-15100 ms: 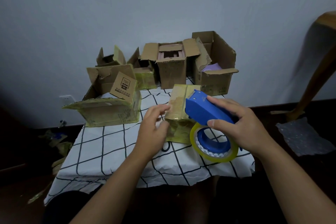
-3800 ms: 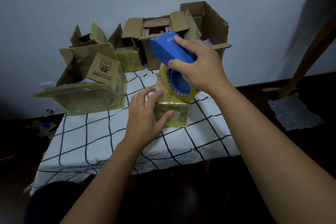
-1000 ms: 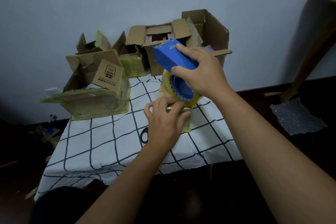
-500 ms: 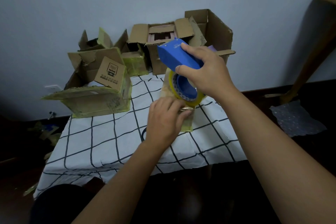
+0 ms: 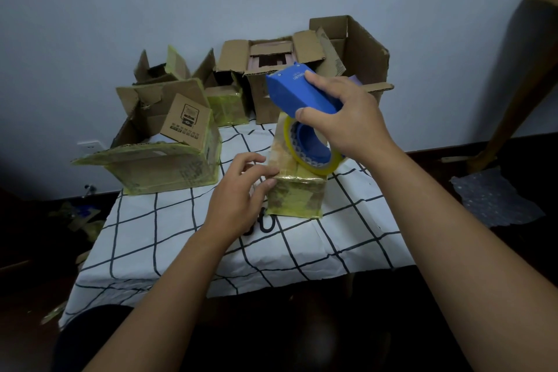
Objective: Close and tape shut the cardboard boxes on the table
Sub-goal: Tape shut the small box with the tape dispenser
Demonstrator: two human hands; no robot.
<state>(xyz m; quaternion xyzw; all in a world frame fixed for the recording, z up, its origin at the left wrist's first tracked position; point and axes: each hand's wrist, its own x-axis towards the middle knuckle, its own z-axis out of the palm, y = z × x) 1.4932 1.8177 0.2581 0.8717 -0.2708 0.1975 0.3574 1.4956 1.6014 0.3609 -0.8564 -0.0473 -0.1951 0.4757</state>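
1. My right hand point(image 5: 350, 124) grips the blue plastic tape dispenser point(image 5: 297, 93) w/ its roll of yellowish clear tape point(image 5: 314, 157), fingers curled over the blue body. The roll sits on the top of the small tape-wrapped cardboard box point(image 5: 294, 193), tilted, I'd say so the tape can feed along the seam.
2. My left hand point(image 5: 241, 193) is at the box's near-left top corner, thumb and fingertips point(image 5: 267, 174) pressing there; prob. pinning the tape end or steadying the box so it won't slide. Can't tell if it's pinching tape or just pressing on cardboard, too dim and glossy.
3. That small box stands mid-worktop on the white black-grid cloth point(image 5: 169, 238), flaps down, already heavily wrapped.
4. Left of it: a bigger taped cardboard box with open flaps point(image 5: 164, 160), well apart from my hands, not yet closed.
5. At the back by the wall: a small open carton point(image 5: 160, 69), a low taped carton point(image 5: 226, 103), a tall open carton point(image 5: 268, 69) and a large open carton point(image 5: 353, 45), all w/ flaps up. Most of the job seems left.
6. Next, as I judge it: draw the dispenser across, hold the corner firm, then cut the tape.
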